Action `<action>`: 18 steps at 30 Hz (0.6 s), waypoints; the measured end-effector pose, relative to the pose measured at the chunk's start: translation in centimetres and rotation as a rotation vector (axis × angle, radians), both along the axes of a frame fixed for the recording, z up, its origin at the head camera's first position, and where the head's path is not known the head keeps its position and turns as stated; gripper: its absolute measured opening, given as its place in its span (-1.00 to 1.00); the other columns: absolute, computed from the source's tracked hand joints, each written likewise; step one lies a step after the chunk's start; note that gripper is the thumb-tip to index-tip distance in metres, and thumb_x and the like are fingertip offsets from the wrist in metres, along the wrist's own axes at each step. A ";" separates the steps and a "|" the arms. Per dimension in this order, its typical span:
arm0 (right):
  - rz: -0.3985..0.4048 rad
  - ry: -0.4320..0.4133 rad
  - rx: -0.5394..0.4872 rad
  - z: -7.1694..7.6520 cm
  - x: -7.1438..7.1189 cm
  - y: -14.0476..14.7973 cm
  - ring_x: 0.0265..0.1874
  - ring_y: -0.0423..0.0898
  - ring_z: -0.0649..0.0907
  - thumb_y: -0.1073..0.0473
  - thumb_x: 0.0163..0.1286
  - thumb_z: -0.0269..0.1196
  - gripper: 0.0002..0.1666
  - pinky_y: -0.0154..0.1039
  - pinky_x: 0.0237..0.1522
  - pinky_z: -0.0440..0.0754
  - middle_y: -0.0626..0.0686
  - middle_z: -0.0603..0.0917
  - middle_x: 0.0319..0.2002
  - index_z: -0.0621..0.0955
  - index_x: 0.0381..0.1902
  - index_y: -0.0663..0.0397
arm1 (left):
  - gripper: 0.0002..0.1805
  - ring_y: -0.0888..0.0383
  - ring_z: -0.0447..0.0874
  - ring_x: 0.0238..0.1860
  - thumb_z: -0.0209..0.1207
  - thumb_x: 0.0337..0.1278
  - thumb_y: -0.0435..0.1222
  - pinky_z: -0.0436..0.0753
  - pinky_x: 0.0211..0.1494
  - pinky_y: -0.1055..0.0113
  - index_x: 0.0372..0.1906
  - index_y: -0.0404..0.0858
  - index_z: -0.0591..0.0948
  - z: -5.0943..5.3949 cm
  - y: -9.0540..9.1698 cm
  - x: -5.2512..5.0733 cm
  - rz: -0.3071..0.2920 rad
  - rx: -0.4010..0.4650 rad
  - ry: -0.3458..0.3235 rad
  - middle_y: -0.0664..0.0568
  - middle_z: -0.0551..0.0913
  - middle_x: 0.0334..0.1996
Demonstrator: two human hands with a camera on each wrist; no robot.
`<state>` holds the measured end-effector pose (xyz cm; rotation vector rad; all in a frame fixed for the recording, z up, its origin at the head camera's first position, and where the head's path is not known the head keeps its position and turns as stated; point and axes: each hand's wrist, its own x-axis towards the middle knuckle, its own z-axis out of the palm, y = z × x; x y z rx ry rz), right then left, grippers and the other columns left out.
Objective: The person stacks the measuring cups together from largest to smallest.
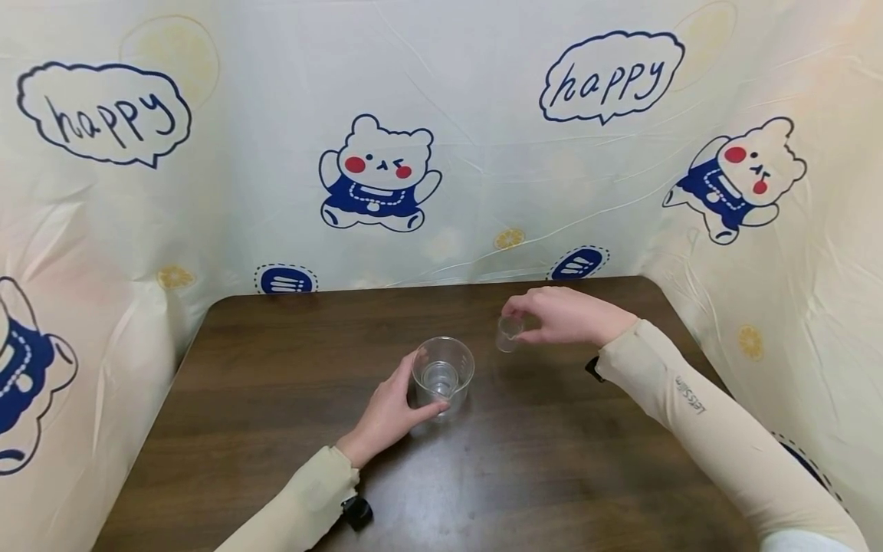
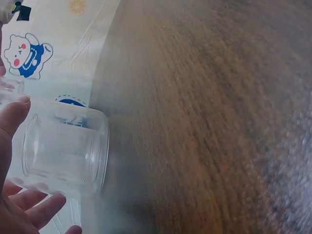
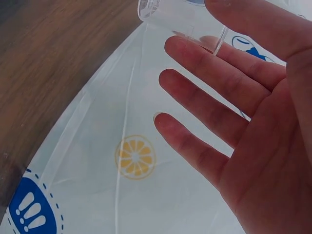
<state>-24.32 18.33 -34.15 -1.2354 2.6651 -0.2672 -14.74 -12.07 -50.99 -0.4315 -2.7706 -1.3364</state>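
Observation:
My left hand grips a large clear beaker by its side, thumb in front and fingers behind. Inside it stands a smaller clear beaker, also visible through the wall in the left wrist view. To the right and slightly farther back, my right hand pinches a small clear beaker near its rim between thumb and fingers. The right wrist view shows this small beaker at the top, with the other fingers extended away from it. Whether the small beaker touches the table cannot be told.
Both hands are over a dark brown wooden table with rounded far corners. A pale curtain printed with bears and lemon slices hangs around its back and sides. Black wrist straps show at the sleeves.

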 end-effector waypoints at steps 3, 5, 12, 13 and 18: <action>0.008 -0.002 -0.002 0.2 0.0 -0.5 -0.11 -0.04 0.71 0.14 0.35 0.45 -0.65 -0.02 0.04 0.67 -0.04 0.75 -0.14 0.70 0.07 0.04 | 0.07 -0.05 0.52 0.40 0.55 0.03 0.08 0.50 0.38 -0.07 0.59 -0.08 0.25 0.0 0.0 0.0 -0.001 0.003 0.000 0.01 0.46 0.47; 0.011 -0.004 -0.002 0.4 0.1 -0.9 -0.11 -0.03 0.71 0.14 0.35 0.45 -0.65 -0.02 0.05 0.68 -0.03 0.76 -0.14 0.70 0.07 0.04 | 0.08 -0.04 0.51 0.40 0.55 0.03 0.08 0.49 0.38 -0.06 0.59 -0.08 0.24 0.0 0.0 0.0 -0.001 0.002 -0.002 0.01 0.46 0.48; 0.021 -0.001 0.004 0.9 0.2 -1.9 -0.11 -0.05 0.71 0.14 0.35 0.45 -0.67 -0.02 0.05 0.68 -0.03 0.76 -0.14 0.70 0.05 0.05 | 0.08 -0.04 0.50 0.41 0.55 0.03 0.07 0.48 0.39 -0.06 0.59 -0.09 0.24 0.1 0.0 0.0 -0.004 0.003 -0.003 0.00 0.46 0.47; 0.021 0.001 0.005 0.9 0.3 -2.0 -0.11 -0.06 0.71 0.14 0.35 0.45 -0.66 -0.02 0.06 0.68 -0.03 0.75 -0.14 0.70 0.05 0.04 | 0.08 -0.04 0.50 0.41 0.55 0.03 0.07 0.48 0.39 -0.06 0.59 -0.09 0.24 0.1 0.0 0.0 -0.003 0.003 -0.004 0.00 0.46 0.47; 0.032 0.000 0.003 1.1 0.2 -2.6 -0.10 -0.04 0.71 0.13 0.35 0.45 -0.66 -0.02 0.05 0.67 -0.05 0.75 -0.14 0.70 0.06 0.02 | 0.07 -0.04 0.51 0.40 0.55 0.03 0.08 0.49 0.38 -0.06 0.58 -0.08 0.25 0.1 0.0 0.0 -0.001 0.004 -0.004 0.00 0.47 0.47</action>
